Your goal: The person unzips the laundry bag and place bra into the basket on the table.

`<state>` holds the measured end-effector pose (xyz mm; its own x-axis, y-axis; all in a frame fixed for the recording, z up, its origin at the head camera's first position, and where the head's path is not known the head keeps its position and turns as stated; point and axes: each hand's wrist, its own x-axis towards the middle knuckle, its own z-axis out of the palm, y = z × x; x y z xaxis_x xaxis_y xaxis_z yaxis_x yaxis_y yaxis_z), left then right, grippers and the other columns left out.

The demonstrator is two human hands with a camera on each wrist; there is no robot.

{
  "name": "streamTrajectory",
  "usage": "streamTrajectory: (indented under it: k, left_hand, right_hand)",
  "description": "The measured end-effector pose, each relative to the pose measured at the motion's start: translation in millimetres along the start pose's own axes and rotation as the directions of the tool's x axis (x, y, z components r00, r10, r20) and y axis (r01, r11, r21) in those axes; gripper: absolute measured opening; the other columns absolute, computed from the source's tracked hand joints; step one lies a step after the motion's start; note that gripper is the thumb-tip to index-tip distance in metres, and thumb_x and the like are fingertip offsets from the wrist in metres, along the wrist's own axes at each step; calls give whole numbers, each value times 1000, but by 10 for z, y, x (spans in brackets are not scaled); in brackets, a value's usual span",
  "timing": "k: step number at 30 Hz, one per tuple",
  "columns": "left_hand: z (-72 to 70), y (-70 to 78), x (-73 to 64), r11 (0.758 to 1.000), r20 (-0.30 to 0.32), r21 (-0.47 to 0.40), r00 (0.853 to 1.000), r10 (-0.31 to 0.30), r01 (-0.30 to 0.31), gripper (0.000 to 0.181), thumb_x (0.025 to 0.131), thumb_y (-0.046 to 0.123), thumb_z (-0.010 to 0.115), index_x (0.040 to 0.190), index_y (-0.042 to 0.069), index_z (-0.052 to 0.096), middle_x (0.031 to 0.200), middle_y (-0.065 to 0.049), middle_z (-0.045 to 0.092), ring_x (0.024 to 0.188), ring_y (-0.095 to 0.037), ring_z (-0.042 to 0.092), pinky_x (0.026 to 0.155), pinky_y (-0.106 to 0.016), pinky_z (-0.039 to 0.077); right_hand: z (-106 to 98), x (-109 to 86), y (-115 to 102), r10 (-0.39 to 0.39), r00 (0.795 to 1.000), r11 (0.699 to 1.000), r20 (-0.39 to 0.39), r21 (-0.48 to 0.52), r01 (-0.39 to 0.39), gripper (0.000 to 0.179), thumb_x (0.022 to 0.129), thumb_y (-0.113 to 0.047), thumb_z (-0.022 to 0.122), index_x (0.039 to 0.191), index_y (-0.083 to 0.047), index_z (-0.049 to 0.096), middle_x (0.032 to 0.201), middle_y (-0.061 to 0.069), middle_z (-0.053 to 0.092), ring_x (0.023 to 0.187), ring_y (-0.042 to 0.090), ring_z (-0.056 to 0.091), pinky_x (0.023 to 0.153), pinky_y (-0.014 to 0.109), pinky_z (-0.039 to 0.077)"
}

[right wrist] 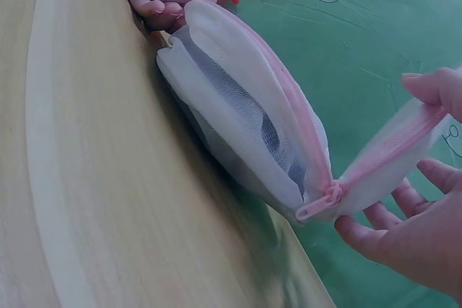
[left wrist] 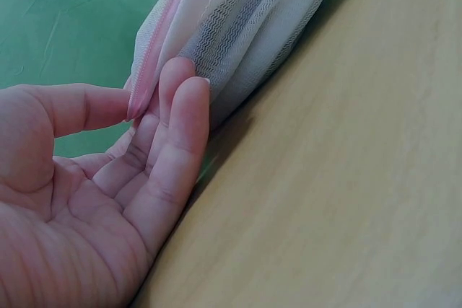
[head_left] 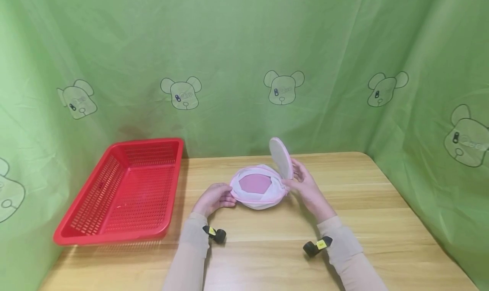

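A round white mesh laundry bag with pink zipper trim sits on the table, its lid raised on the right side. Through the opening shows a pink surface; whether it is the bag's base or something inside, I cannot tell. My left hand pinches the left rim between thumb and fingers, with fingertips against the mesh in the left wrist view. On the other side my right hand holds the lid, thumb on one face and fingers on the other. A pink zipper pull hangs where lid and bag join.
A red plastic basket with perforated walls stands at the left of the wooden table. Green cloth printed with bear heads rises behind the table and along both sides.
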<state>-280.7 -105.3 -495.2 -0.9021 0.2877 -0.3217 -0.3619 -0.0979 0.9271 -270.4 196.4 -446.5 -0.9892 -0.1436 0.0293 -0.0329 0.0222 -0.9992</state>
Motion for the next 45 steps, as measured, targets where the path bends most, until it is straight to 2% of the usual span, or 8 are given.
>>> streamTrajectory:
  k: [5,12,19,24,28,33,39,45]
  left_hand:
    - [2,-14,7,1000,3,-2,1000,-1,1,14,97,11,51,104,0,54,74,-5,65,66,-14,66,70,-30,61]
    - [9,-17,7,1000,4,-5,1000,1,-1,14,97,12,51,104,1,54,74,-4,66,66,-14,66,70,-30,61]
    - [0,-23,-11,1000,3,-8,1000,0,0,14,96,11,52,104,1,55,75,-4,66,67,-14,66,70,-30,61]
    - [-6,-26,-18,1000,5,-11,1000,5,-5,16,96,12,52,106,0,54,75,-4,66,68,-14,66,71,-30,61]
    - [-6,-16,-16,1000,2,-9,1000,6,-6,17,97,12,51,107,-1,54,75,-4,65,67,-14,66,71,-30,61]
    - [-10,-13,-2,1000,-2,-8,1000,4,-4,18,96,11,51,109,-2,54,75,-5,65,67,-15,66,71,-30,61]
    - [-9,-17,0,1000,-3,-5,1000,3,-3,20,97,12,51,111,-3,54,76,-5,65,68,-14,66,71,-30,61]
    - [-6,-7,-4,1000,2,-5,1000,10,-10,20,97,12,51,110,-3,54,75,-5,65,68,-14,67,72,-30,61]
  right_hand:
    - [-20,-8,-16,38,999,998,-12,42,-37,85,85,0,64,155,-18,19,158,16,27,141,34,32,118,47,30]
    - [-54,-22,-25,49,999,997,-15,59,-48,84,85,0,63,155,-17,19,158,15,27,141,32,33,107,23,42]
    - [-97,-32,5,66,998,994,-18,87,-64,86,86,0,63,155,-17,16,160,14,22,145,32,29,121,45,25]
    - [-137,-46,15,62,998,994,-10,85,-61,90,86,-1,63,157,-20,11,162,13,18,147,32,24,122,47,21]
    - [-163,-54,3,61,998,995,-6,82,-61,91,86,0,62,157,-23,10,162,12,18,143,30,30,118,38,30]
    - [-204,-57,6,38,999,993,10,113,-39,93,86,3,60,157,-28,9,161,14,16,136,26,38,100,19,44]
    - [-259,-67,8,12,999,988,33,152,-17,94,87,5,58,157,-31,7,158,16,18,123,16,50,98,21,48]
    - [-317,-79,-8,-1,998,985,61,171,-9,91,88,6,55,157,-26,4,153,14,25,121,17,53,99,24,48]
